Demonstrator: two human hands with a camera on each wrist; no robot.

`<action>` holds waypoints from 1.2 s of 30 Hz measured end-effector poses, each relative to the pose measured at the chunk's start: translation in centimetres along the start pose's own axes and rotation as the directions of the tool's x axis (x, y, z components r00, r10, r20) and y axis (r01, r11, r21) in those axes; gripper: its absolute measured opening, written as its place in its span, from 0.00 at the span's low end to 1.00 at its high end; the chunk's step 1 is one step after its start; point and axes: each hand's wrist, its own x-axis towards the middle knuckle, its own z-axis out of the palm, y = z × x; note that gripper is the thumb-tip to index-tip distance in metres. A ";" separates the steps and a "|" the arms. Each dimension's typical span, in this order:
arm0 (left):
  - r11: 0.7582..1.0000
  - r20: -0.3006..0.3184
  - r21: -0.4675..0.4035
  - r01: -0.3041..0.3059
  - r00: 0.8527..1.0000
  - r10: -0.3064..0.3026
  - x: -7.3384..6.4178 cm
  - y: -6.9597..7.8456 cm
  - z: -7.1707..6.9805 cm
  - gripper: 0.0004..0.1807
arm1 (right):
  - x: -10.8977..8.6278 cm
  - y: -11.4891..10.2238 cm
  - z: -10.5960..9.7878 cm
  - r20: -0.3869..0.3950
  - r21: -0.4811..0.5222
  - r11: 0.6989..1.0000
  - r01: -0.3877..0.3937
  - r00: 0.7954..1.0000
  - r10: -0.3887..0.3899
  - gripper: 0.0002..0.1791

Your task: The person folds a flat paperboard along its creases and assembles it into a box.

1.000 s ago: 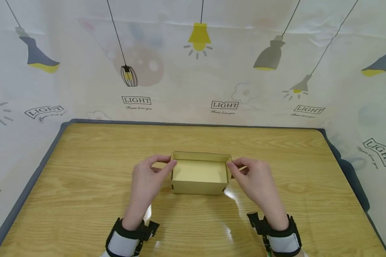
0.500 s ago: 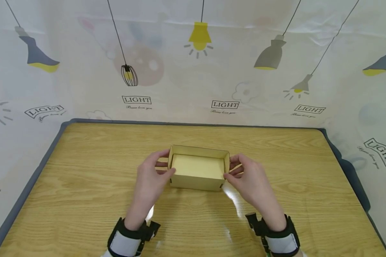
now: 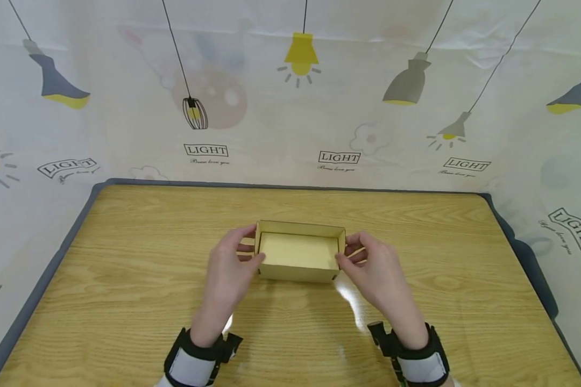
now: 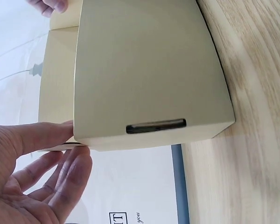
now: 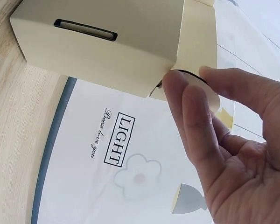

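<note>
An open-topped cream cardboard box (image 3: 297, 273) stands mid-table, its long side facing me and its inside bare. The left hand (image 3: 229, 267) pinches its left end wall, thumb near the front corner and fingers outside. At the opposite end, the right hand (image 3: 378, 269) pinches the right end wall. In the left wrist view, the box's big panel (image 4: 149, 65) has a dark-edged slot (image 4: 156, 126) near its lower edge. The right wrist view has thumb and fingers of the right hand (image 5: 224, 140) on a rounded flap (image 5: 200, 88) at the box's end.
A wood-grain table (image 3: 145, 269) surrounds the box, with glare near its right front. A white curtain (image 3: 281, 123) printed with lamps and lettering hangs behind and at both sides. Each wrist wears a black strap (image 3: 198, 349) with a mount.
Over the second, the box has shifted slightly away from me and to the left, turning a little. Both hands have moved with it, and the thumbs now lie nearer its front corners.
</note>
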 end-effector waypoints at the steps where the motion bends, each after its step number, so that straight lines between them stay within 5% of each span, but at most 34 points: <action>1: 1.000 0.000 0.002 -0.003 1.000 0.003 0.0 0.0 0.0 0.32 | 0.0 0.0 0.0 -0.004 -0.001 1.000 -0.005 1.000 0.005 0.12; 21: 0.997 0.005 0.011 -0.080 0.997 0.080 0.0 -0.1 0.2 0.32 | 0.0 0.3 -0.5 0.022 -0.016 1.000 -0.011 1.000 0.011 0.12; 36: 0.998 0.055 0.010 -0.058 0.997 0.058 -0.1 0.3 0.3 0.37 | 0.0 0.2 -0.5 0.007 -0.031 1.000 -0.001 1.000 0.002 0.12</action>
